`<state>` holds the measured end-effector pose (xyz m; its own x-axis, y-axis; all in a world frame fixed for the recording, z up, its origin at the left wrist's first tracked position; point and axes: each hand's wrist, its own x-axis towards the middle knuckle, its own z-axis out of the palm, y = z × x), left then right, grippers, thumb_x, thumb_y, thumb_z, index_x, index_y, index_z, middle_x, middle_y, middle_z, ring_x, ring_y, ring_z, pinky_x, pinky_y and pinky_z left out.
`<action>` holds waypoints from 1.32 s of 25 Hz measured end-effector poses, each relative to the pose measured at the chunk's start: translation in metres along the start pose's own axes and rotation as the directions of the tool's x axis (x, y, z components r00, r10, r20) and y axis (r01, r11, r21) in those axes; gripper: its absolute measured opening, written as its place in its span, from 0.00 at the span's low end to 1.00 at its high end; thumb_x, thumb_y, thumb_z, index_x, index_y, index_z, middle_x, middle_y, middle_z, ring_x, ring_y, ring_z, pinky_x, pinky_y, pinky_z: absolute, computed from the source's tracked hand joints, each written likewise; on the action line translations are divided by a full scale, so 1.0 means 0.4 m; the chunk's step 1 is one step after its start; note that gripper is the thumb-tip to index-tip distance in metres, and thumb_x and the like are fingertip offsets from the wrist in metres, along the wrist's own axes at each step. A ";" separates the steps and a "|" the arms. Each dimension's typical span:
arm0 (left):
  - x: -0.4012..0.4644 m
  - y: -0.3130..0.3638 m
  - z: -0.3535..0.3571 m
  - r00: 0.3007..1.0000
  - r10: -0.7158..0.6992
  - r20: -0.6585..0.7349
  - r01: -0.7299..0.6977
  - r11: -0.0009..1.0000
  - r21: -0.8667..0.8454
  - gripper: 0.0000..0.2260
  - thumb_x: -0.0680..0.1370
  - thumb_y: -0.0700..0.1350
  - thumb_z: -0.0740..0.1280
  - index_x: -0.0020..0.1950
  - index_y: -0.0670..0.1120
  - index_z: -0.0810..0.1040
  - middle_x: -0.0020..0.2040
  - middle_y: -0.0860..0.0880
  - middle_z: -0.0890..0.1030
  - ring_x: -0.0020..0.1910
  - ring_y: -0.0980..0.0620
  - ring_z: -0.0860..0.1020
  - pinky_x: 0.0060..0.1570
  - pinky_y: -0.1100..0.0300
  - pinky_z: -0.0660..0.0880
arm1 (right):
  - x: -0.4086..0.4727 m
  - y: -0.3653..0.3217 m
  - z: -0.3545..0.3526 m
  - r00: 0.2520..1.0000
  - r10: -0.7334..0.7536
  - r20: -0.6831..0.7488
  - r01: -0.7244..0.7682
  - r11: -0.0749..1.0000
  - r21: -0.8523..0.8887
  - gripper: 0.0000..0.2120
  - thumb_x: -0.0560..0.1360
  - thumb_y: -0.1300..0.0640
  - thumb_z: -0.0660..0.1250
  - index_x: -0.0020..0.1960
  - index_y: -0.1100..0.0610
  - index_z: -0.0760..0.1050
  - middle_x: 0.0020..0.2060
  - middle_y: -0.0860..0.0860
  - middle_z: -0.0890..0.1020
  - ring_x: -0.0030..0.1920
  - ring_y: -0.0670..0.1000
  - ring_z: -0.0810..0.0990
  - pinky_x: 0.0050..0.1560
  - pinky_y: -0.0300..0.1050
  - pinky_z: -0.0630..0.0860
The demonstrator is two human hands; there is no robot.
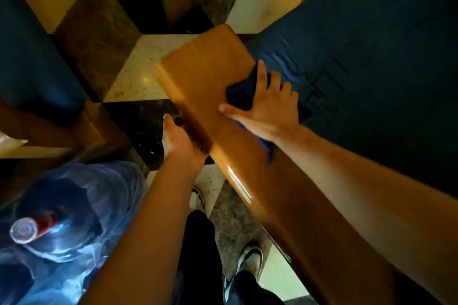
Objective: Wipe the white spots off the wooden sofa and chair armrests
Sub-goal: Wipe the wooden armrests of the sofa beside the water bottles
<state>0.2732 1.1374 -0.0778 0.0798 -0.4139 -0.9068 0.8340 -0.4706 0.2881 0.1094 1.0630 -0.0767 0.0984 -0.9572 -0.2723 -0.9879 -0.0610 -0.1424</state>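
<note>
Now the right hand (267, 109), fingers spread, presses a blue cloth (241, 94) flat on the wooden armrest (205, 67).

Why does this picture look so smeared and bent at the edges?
Head view: dim, warm light; motion blur smears the left hand and water bottle; glare streaks the armrest edge; the wide lens bends the floor tiles; the right hand on the blue cloth looks sharpest.

wooden armrest (205, 74), blue cloth (241, 95) on top
</note>
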 end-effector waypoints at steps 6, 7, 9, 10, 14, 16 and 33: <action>0.066 0.156 -0.025 0.998 0.061 0.025 -0.062 0.998 0.028 0.33 0.82 0.66 0.49 0.70 0.42 0.75 0.61 0.40 0.82 0.64 0.40 0.78 0.65 0.40 0.72 | 0.381 -0.148 -0.074 0.981 0.086 0.176 -0.155 0.890 0.428 0.35 0.79 0.29 0.52 0.64 0.56 0.78 0.59 0.61 0.83 0.60 0.64 0.80 0.53 0.51 0.70; 0.064 0.157 -0.032 0.997 0.068 0.029 -0.069 0.997 0.038 0.33 0.82 0.66 0.49 0.69 0.42 0.76 0.60 0.40 0.82 0.63 0.40 0.79 0.64 0.40 0.73 | 0.386 -0.151 -0.078 0.985 0.068 0.161 -0.131 0.897 0.422 0.32 0.81 0.31 0.52 0.63 0.56 0.78 0.57 0.60 0.83 0.59 0.64 0.80 0.53 0.51 0.70; 0.042 0.139 -0.048 0.998 0.060 0.026 -0.061 0.998 0.018 0.31 0.83 0.66 0.48 0.66 0.44 0.77 0.60 0.41 0.82 0.60 0.41 0.79 0.65 0.39 0.72 | 0.343 -0.169 -0.078 0.997 -0.077 0.020 0.069 0.963 0.261 0.31 0.81 0.31 0.51 0.65 0.55 0.76 0.61 0.58 0.81 0.63 0.63 0.79 0.60 0.55 0.73; 0.033 0.126 -0.053 0.997 0.062 0.039 -0.062 0.998 0.016 0.31 0.83 0.66 0.48 0.65 0.44 0.77 0.60 0.41 0.81 0.59 0.41 0.79 0.66 0.39 0.72 | 0.307 -0.196 -0.068 0.980 -0.197 -0.042 0.201 0.970 0.135 0.31 0.81 0.32 0.51 0.68 0.54 0.75 0.66 0.57 0.78 0.67 0.63 0.75 0.67 0.58 0.71; -0.007 0.040 -0.064 0.999 0.035 0.005 -0.035 0.999 -0.033 0.33 0.82 0.67 0.48 0.68 0.45 0.78 0.64 0.40 0.82 0.64 0.39 0.78 0.68 0.39 0.72 | 0.095 -0.312 0.012 0.763 -0.646 0.013 0.635 0.746 -0.202 0.27 0.81 0.37 0.54 0.76 0.47 0.69 0.80 0.50 0.66 0.81 0.64 0.57 0.79 0.66 0.51; -0.049 -0.040 -0.068 0.997 0.011 0.078 -0.003 0.995 -0.099 0.33 0.82 0.67 0.46 0.74 0.49 0.74 0.70 0.41 0.79 0.69 0.39 0.76 0.71 0.39 0.69 | -0.038 -0.268 0.060 0.711 -0.700 0.068 0.683 0.664 -0.304 0.27 0.82 0.41 0.53 0.78 0.47 0.66 0.83 0.50 0.60 0.82 0.66 0.51 0.79 0.68 0.49; -0.561 -0.992 -0.200 0.926 -0.366 -0.094 0.349 0.735 0.582 0.30 0.81 0.69 0.52 0.65 0.48 0.77 0.65 0.42 0.80 0.55 0.44 0.80 0.61 0.43 0.76 | -1.285 0.555 0.167 0.984 -0.039 0.173 0.009 0.985 0.175 0.31 0.74 0.65 0.58 0.77 0.57 0.71 0.79 0.57 0.66 0.81 0.64 0.55 0.78 0.63 0.61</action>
<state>-0.0320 1.4791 -0.0133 -0.1805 -0.1379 -0.9739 0.3229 -0.9435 0.0738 -0.1526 1.5603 -0.0321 0.1564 -0.8906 -0.4271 -0.9510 -0.0190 -0.3087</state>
